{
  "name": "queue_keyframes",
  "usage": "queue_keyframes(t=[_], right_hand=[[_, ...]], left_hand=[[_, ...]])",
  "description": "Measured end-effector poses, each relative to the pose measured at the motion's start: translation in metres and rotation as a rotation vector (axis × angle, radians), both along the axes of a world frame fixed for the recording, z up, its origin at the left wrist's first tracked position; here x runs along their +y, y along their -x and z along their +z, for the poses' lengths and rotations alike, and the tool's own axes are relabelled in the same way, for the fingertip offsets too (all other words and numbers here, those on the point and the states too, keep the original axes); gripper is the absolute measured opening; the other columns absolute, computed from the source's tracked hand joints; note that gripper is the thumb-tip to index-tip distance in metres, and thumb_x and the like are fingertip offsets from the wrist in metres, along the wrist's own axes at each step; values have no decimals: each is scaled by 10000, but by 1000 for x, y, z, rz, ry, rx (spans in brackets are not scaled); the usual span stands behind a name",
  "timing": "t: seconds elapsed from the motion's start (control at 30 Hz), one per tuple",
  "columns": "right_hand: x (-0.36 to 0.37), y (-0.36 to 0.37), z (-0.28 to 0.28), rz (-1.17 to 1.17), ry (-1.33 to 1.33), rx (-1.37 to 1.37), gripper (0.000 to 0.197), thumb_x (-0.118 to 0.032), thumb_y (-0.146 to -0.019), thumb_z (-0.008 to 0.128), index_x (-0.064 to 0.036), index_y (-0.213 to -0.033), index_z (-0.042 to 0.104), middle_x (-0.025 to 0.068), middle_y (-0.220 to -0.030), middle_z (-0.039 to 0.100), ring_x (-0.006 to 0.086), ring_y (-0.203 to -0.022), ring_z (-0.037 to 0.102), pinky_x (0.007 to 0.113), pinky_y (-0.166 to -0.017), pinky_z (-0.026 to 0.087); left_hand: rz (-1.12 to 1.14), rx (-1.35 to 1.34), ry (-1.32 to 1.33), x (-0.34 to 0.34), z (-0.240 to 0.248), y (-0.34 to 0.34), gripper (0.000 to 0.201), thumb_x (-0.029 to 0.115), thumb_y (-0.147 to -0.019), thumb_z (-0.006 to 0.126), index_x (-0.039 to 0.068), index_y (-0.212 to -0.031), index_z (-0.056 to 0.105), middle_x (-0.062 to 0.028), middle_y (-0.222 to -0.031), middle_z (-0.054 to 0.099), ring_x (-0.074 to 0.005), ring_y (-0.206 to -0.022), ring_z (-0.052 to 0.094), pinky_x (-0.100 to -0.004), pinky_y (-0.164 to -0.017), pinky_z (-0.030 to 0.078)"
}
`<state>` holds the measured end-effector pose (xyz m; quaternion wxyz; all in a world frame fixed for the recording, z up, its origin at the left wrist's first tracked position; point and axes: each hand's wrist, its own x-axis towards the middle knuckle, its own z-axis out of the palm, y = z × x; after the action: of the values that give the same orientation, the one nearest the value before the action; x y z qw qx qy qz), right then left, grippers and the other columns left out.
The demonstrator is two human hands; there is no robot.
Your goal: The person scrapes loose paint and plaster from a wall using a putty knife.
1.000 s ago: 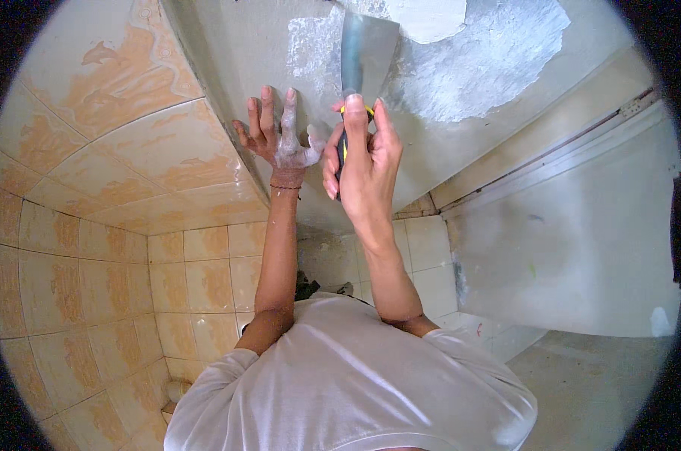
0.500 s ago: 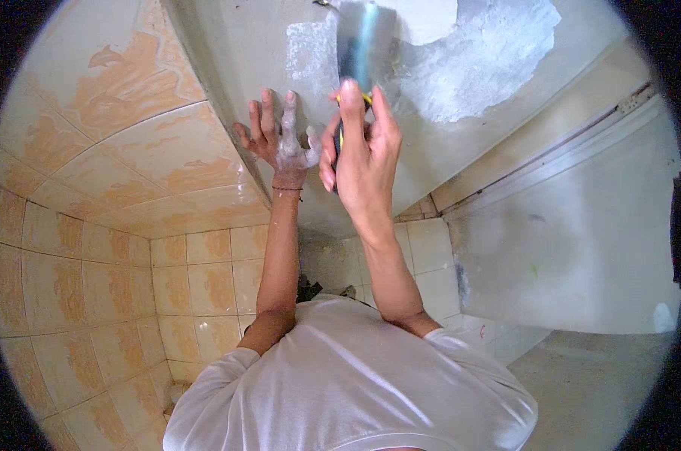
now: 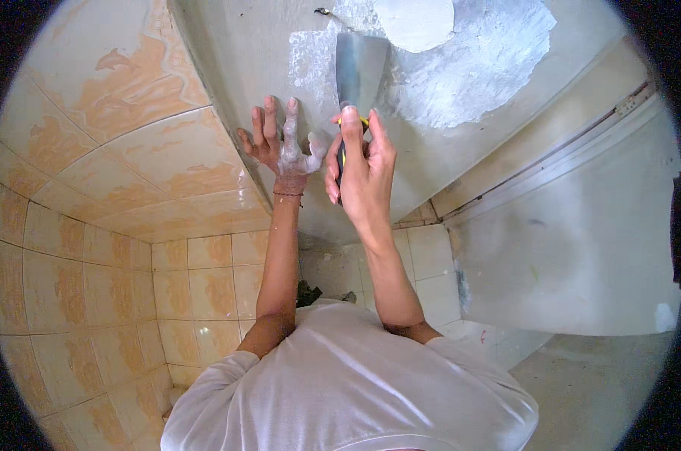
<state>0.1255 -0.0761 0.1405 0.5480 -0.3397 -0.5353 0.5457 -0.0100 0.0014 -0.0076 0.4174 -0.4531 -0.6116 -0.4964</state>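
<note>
My right hand (image 3: 363, 165) grips a putty knife (image 3: 361, 64) by its black and yellow handle, thumb along the top. Its wide metal blade points away from me over the grey wall surface (image 3: 242, 56), beside a rough whitish patch (image 3: 310, 64). Whether the blade's edge touches the surface, I cannot tell. To its left, my left hand (image 3: 284, 150) is spread open against the grey surface, close to the tiled edge. White powder or paste coats its thumb and index finger. A thin dark cord circles that wrist.
A large scraped white patch (image 3: 479, 64) lies right of the blade, with a smooth white round shape (image 3: 415, 22) at the top. A small wire end (image 3: 323, 11) sticks out nearby. Orange-patterned tiles (image 3: 130, 150) cover the left; a pale door-like panel (image 3: 566, 248) stands at right.
My right hand and the putty knife have come down slightly toward me, so more of the blade shows. The left hand stays spread in nearly the same place.
</note>
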Motion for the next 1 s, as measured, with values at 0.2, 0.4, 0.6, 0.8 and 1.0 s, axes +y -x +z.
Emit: queue_keyframes(t=[0.2,0.4,0.6,0.8,1.0], right_hand=[[6,-3,1,20,-45,-6,413,-408,-1093,501,-1,-1057,564,8,-530,441,84,-355,400,274,-333,284],[10,2,13,92,-31,54,350,-403,-1074,556,-59,-1015,530,-35,-535,447,52,-396,409,241,-351,318],[1,-33,-38,169,-10,88,324,-346,-1065,585,-49,-1120,469,21,-706,540,88,-524,501,250,-455,414],[16,-54,-43,69,-197,19,347,-241,-1047,621,-4,-1277,515,118,-993,722,132,-713,657,260,-596,520],[14,-58,-38,-140,-140,-146,464,-239,-1032,652,-61,-1451,563,62,-845,717,64,-593,584,208,-528,455]], left_hand=[[-78,-51,-21,-1,4,-3,588,476,-914,477,259,-1447,596,-53,-1566,476,-277,-1491,350,-570,-1236,140],[-10,-29,13,-6,2,-1,585,493,-902,504,246,-1418,627,-60,-1561,483,-280,-1494,348,-551,-1247,108],[-83,-27,0,-5,5,-4,615,544,-897,490,236,-1409,636,-62,-1555,490,-271,-1498,335,-550,-1247,107],[-93,-56,-2,-6,6,-4,603,460,-876,490,226,-1414,633,-67,-1550,494,-268,-1496,329,-541,-1246,106],[-99,-56,-28,-2,7,-3,618,458,-862,482,234,-1420,628,-63,-1548,497,-267,-1480,343,-541,-1246,103]])
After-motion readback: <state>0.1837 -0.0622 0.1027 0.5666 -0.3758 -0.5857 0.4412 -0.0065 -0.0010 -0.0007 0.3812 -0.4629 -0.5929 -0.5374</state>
